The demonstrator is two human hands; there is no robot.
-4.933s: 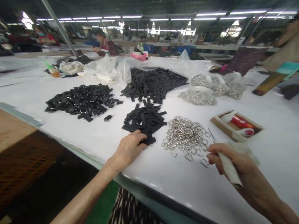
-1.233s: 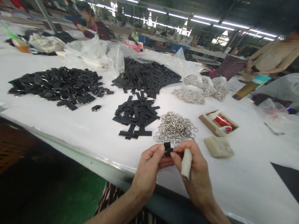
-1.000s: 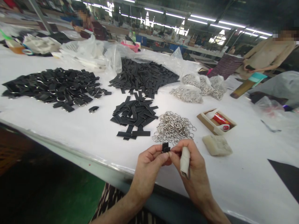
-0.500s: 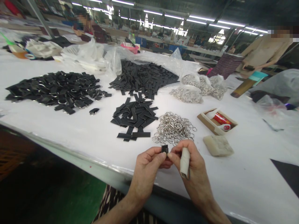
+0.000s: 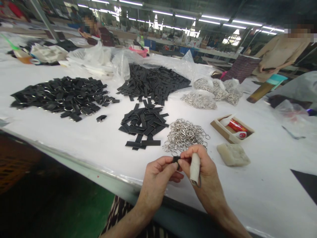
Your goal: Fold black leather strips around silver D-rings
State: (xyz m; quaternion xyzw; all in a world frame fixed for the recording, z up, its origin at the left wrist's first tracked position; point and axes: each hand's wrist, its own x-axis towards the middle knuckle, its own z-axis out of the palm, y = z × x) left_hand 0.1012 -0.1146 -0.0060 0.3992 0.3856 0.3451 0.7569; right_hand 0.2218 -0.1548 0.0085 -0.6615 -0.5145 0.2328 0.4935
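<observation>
My left hand [image 5: 157,177] pinches a short black strap piece [image 5: 176,159] between thumb and fingers. A metal ring [image 5: 174,153] sits at the strap's far end, where the strap looks folded. The thumb and fingertips of my right hand [image 5: 206,172] press on the same strap from the right. Also held in that hand, against the palm, is a tool with a white-wrapped handle [image 5: 195,168]; its working end is hidden. Just beyond my hands lie a heap of loose metal rings [image 5: 184,134] and a pile of flat black strap pieces [image 5: 143,122].
Ringed black straps [image 5: 61,97] form a heap at left. Farther back are a larger strap pile [image 5: 156,82] and bagged rings [image 5: 199,99]. At right lie a small open box [image 5: 223,130], a pale block [image 5: 233,154] and a tumbler [image 5: 266,89]. A person [image 5: 279,53] stands beyond.
The strap between my fingers has turned and its ring now shows more clearly. My right fingertips have moved up onto the strap's right side. The view has shifted slightly.
</observation>
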